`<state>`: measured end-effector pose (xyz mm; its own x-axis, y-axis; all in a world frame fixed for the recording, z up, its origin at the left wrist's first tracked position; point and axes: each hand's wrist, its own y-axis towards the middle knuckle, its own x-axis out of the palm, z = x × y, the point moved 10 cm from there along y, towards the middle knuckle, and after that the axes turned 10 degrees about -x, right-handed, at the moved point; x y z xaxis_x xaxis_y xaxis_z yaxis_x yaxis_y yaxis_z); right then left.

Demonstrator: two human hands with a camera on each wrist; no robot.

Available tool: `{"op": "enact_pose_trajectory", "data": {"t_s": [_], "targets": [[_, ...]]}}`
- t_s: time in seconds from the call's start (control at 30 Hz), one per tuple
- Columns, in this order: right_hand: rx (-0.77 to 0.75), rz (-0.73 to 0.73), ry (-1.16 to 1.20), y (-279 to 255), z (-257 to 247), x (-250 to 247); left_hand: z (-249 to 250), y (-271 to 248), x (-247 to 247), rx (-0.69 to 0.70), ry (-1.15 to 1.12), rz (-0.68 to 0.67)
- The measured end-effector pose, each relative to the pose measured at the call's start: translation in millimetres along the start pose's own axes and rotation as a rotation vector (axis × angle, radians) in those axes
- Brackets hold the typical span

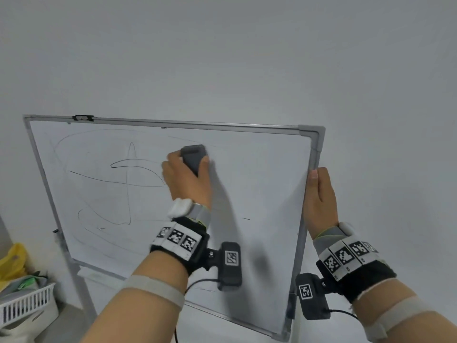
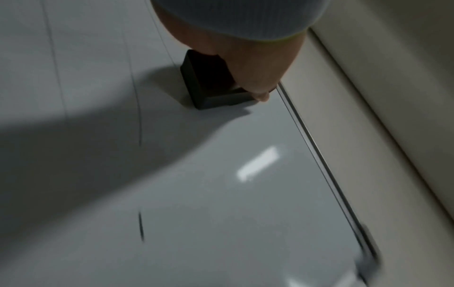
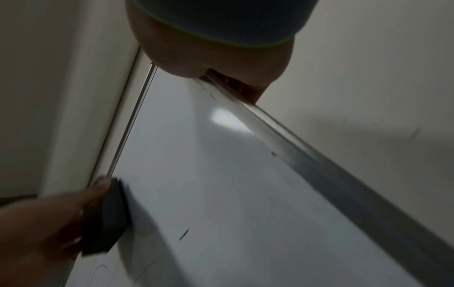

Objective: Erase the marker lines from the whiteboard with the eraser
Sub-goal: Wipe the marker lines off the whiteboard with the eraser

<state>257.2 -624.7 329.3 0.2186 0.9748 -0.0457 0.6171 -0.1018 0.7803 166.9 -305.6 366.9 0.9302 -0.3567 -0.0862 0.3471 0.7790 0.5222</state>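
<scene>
**Eraser at mid-board, half the lines left**

The left hand grasps the dark eraser with thumb on one side and fingers on the other, its pad flat against the whiteboard in the upper middle of the surface, not far below the top frame. That flat contact is what lets the pad wipe a full-width strip rather than scrape with an edge.

The right hand clasps the board's right frame — thumb on the front, fingers curled behind, as the right wrist view shows. The board stands on a stand and leans back, so this hold likely braces it against the push of the wiping hand.

The marker lines — loops and long curves — lie left of the eraser, some just beside the fingers. To the right the surface is nearly clean, apart from a short dash lower down and a faint stroke near the bottom edge. By that split, the job looks roughly half done.

A white basket and a yellow bag sit at lower left.
</scene>
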Motion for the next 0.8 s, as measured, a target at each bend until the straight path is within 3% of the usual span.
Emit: {"op": "enact_pose_trajectory", "data": {"t_s": [0.13,0.2,0.3,0.4,0.47,0.53,0.7,0.8], "targets": [[-0.012,0.043,0.031,-4.2,-7.0,-0.5,69.1,-92.3,47.1,0.360,0.025,-0.211],[-0.032,0.066,0.034,-3.2,-8.7,-5.3,81.9,-120.7,60.9,0.458,0.088,-0.271],[-0.031,0.053,0.016,0.2,-4.9,-8.5,52.0,-85.6,42.3,0.356,0.085,-0.210],[-0.007,0.038,0.004,1.3,-1.6,-6.4,-23.5,-9.7,4.8,0.021,0.048,-0.072],[0.001,0.037,-0.005,-1.1,-2.6,-2.0,-57.0,12.8,-10.3,-0.108,0.022,-0.048],[0.013,0.055,-0.005,-5.8,-1.8,1.7,-55.8,-0.9,-8.9,-0.078,0.021,-0.068],[0.052,0.092,0.015,-14.4,3.2,6.7,-20.5,-117.9,48.3,0.124,0.055,-0.332],[0.049,0.102,-0.003,-14.0,9.7,0.6,-16.4,-147.4,66.4,0.183,0.099,-0.417]]}}
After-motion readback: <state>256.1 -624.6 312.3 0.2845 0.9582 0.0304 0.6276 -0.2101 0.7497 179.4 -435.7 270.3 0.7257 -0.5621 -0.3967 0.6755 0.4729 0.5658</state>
